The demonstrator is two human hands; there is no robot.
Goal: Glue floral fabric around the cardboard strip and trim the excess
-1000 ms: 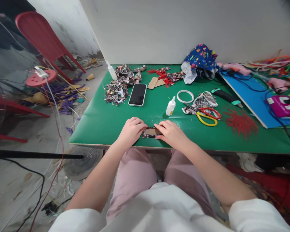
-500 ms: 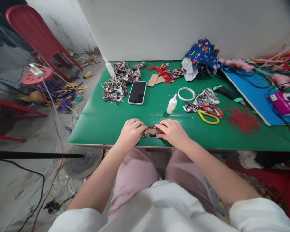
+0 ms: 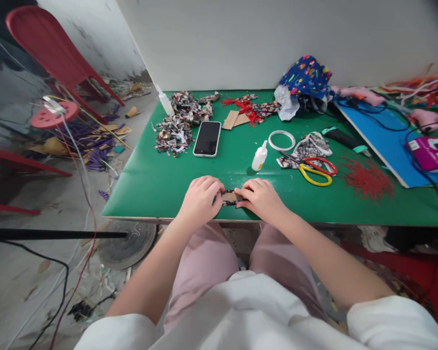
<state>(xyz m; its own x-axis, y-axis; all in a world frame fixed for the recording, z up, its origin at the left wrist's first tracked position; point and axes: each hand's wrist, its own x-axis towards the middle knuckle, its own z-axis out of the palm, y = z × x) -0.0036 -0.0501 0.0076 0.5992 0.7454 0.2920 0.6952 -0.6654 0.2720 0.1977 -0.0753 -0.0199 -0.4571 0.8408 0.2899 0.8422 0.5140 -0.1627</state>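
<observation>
A small strip of brown cardboard edged with dark floral fabric [image 3: 229,197] lies at the front of the green table [image 3: 142,194]. My left hand [image 3: 203,198] pinches its left end, thumb and fingers covering that end. On the right end, the thumb and forefinger of my right hand [image 3: 260,197] close over the fabric edge. Just beyond my right hand stands a white glue bottle [image 3: 259,158], upright with its nozzle up. A phone [image 3: 207,139] with a dark screen rests farther back, past my left hand.
Red-and-yellow-handled scissors [image 3: 316,171], a white ring [image 3: 281,140] and red threads [image 3: 368,177] lie to the right. Fabric scraps [image 3: 175,133] and a second glue bottle [image 3: 164,101] are at back left. A cutter [image 3: 345,141] lies by a blue board [image 3: 379,146].
My left hand has shifted slightly right along the strip and now covers more of its left end. My right hand stays nearly where it was.
</observation>
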